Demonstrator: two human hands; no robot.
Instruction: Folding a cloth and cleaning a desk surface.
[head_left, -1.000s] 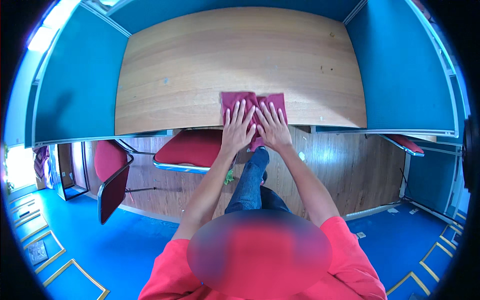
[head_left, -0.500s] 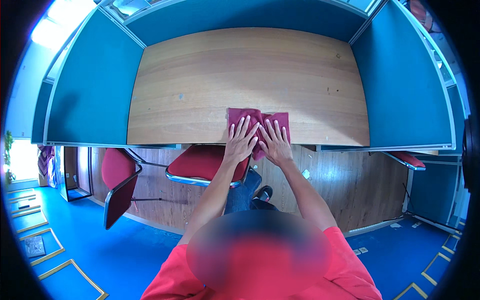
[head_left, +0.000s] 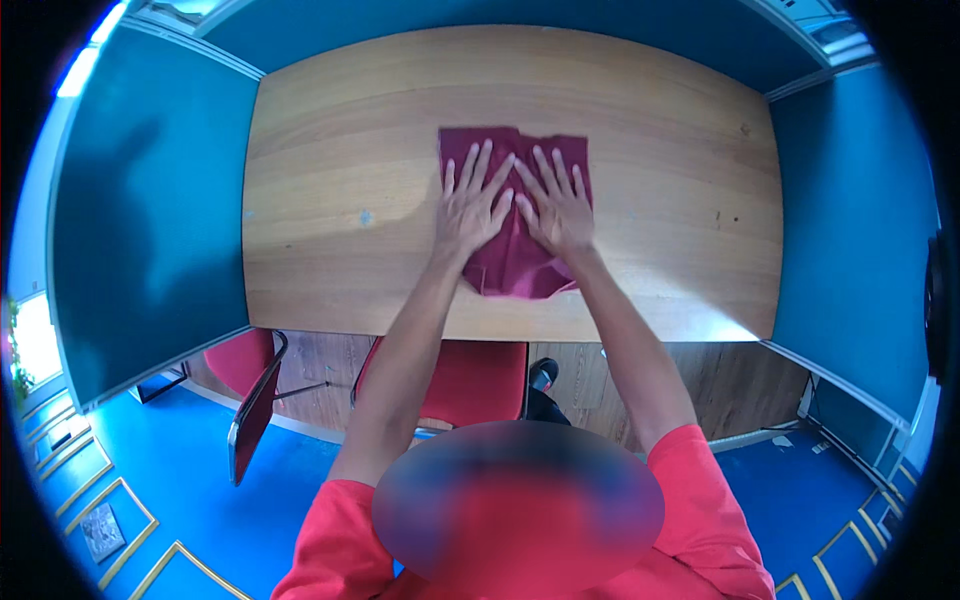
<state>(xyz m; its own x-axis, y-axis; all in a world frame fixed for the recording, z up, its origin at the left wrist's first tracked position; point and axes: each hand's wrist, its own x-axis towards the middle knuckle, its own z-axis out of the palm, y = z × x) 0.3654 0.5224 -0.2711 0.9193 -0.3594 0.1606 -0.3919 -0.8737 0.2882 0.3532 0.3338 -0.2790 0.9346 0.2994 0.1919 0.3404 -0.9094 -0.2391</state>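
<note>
A dark red cloth (head_left: 515, 255) lies spread on the wooden desk (head_left: 340, 130), creased down its middle, its near edge a little rumpled. My left hand (head_left: 472, 208) rests flat on the cloth's left half with fingers spread. On the right half, my right hand (head_left: 557, 210) presses down the same way, fingers apart. The two thumbs point toward each other and come close together near the centre crease. Neither hand grips the cloth; the palms cover parts of it.
Blue partition panels enclose the desk on the left (head_left: 150, 200), right (head_left: 850, 220) and far side. Below the near edge stand a red chair (head_left: 480, 380) and, farther left, another red chair (head_left: 255, 410). Yellow frames (head_left: 110, 510) lie on the blue floor.
Both hands and the cloth have moved from the desk's near edge farther onto the desk. The cloth's near end, hanging over the edge before, now lies on the desktop. My view has shifted forward.
</note>
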